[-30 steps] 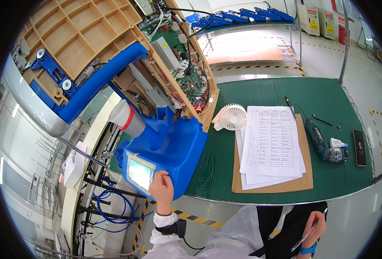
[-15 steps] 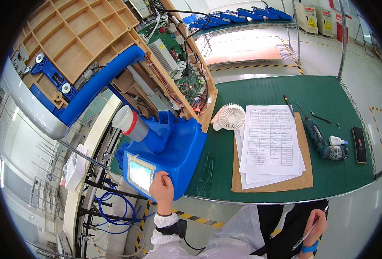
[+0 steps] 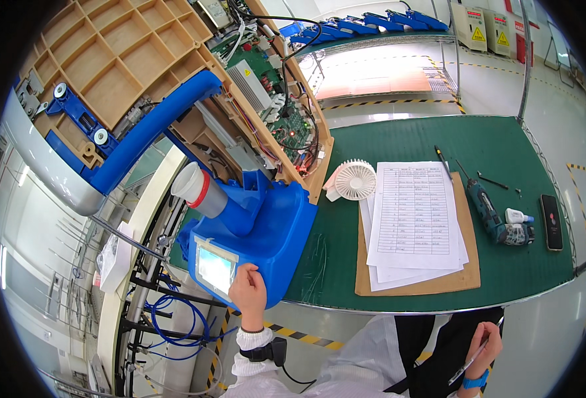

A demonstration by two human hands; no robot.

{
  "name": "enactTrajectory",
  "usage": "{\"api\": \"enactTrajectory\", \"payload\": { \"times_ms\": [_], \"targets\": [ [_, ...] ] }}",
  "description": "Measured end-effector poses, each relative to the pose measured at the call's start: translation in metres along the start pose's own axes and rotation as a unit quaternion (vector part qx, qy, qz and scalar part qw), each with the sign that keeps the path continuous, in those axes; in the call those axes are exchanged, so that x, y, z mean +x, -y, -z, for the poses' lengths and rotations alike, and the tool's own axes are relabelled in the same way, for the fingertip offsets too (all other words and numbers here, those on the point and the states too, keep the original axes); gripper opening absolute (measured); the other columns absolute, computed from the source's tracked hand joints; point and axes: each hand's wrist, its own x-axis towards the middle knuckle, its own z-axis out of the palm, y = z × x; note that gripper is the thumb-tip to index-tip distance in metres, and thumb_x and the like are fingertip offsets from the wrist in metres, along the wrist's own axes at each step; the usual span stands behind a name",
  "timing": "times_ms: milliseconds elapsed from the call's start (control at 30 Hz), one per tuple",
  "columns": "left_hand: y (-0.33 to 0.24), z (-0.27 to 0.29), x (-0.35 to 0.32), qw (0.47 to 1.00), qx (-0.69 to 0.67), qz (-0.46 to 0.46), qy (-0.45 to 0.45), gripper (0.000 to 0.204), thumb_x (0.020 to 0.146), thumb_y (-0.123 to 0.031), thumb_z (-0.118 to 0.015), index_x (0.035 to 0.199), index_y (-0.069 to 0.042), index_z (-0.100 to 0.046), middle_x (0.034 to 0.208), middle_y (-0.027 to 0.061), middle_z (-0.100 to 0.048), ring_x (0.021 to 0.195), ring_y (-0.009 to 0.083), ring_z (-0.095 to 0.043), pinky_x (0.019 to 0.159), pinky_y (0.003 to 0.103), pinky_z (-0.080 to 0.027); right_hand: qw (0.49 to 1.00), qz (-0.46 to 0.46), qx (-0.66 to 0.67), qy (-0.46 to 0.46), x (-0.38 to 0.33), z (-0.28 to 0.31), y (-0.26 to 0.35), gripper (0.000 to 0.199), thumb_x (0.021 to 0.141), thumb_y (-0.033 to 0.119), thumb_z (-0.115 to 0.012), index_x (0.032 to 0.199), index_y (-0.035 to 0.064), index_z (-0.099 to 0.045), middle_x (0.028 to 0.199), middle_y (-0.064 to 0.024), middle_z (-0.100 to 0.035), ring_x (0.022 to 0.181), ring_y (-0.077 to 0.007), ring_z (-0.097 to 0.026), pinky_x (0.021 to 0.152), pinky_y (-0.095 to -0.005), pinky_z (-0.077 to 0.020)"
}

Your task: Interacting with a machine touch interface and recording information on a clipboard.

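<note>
Left hand (image 3: 248, 292) resting against lower edge of blue housing (image 3: 266, 229), fingers curling onto it just beside small screen (image 3: 215, 268). Housing sitting at left end of green counter (image 3: 439, 142), partly overhanging. Right hand (image 3: 484, 345) hanging low near body, well apart from left, gripping thin pen (image 3: 468, 363). Papers on board (image 3: 415, 219), white fan (image 3: 354, 179), blue driver (image 3: 492, 215) lying on counter.

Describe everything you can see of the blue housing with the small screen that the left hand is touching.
The blue housing looks like glossy moulded plastic, broad and rounded. A small lit screen in a pale frame sits on its near face. A grey cylinder with a red band and white cap juts from its upper left, and a blue curved arm rises beyond it. It overhangs the left edge of the green table. The left hand rests on its lower edge beside the screen.
</note>
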Motion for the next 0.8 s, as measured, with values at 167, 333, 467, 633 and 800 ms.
{"api": "enactTrajectory", "payload": {
  "times_ms": [167, 333, 467, 633, 800],
  "targets": [
    [0.0023, -0.0010, -0.0006, 1.000, 0.001, -0.008, -0.003, 0.009, 0.087, 0.001, -0.057, 0.088, -0.007, -0.062, 0.055, 0.0053, -0.048, 0.045, 0.0147, -0.045, 0.046, 0.030, -0.034, 1.000, 0.002, -0.003, -0.002, -0.0001, 0.0008, 0.0012, 0.006, 0.094, 0.005, -0.061, 0.089, 0.0000, -0.060, 0.072, -0.0069, -0.057, 0.059, -0.0133, -0.047, 0.054, -0.0280, -0.0392],
    [0.0008, -0.0003, -0.0003, 1.000, 0.001, -0.007, -0.004, 0.009, 0.087, 0.001, -0.057, 0.088, -0.007, -0.062, 0.055, 0.0056, -0.047, 0.044, 0.0149, -0.044, 0.046, 0.030, -0.034, 1.000, -0.008, 0.002, -0.002, -0.0016, 0.0001, -0.0024, 0.006, 0.094, 0.004, -0.061, 0.090, -0.0001, -0.060, 0.073, -0.0070, -0.057, 0.059, -0.0132, -0.048, 0.055, -0.0277, -0.0396],
    [-0.0013, 0.0003, -0.0002, 1.000, -0.004, 0.001, 0.003, 0.009, 0.087, 0.001, -0.057, 0.088, -0.007, -0.062, 0.055, 0.0061, -0.048, 0.045, 0.0154, -0.045, 0.046, 0.031, -0.034, 1.000, -0.008, 0.004, -0.003, -0.0012, 0.0000, -0.0015, 0.006, 0.094, 0.004, -0.060, 0.090, 0.0000, -0.060, 0.073, -0.0064, -0.057, 0.059, -0.0124, -0.047, 0.055, -0.0273, -0.0389],
    [-0.0003, 0.0000, 0.0005, 1.000, -0.002, -0.003, -0.003, 0.009, 0.086, 0.001, -0.057, 0.088, -0.006, -0.062, 0.056, 0.0063, -0.049, 0.045, 0.0155, -0.046, 0.046, 0.031, -0.035, 1.000, -0.006, 0.007, -0.001, -0.0018, -0.0010, -0.0037, 0.007, 0.094, 0.005, -0.060, 0.089, 0.0003, -0.060, 0.072, -0.0053, -0.056, 0.059, -0.0112, -0.046, 0.054, -0.0267, -0.0377],
    [0.0009, -0.0026, -0.0008, 1.000, -0.006, -0.005, -0.005, 0.009, 0.086, 0.002, -0.057, 0.088, -0.006, -0.062, 0.056, 0.0063, -0.048, 0.045, 0.0151, -0.046, 0.046, 0.031, -0.035, 1.000, -0.010, 0.001, -0.001, -0.0023, -0.0002, -0.0042, 0.007, 0.094, 0.005, -0.061, 0.089, 0.0004, -0.060, 0.072, -0.0051, -0.056, 0.059, -0.0112, -0.046, 0.054, -0.0267, -0.0377]
  ]
}}
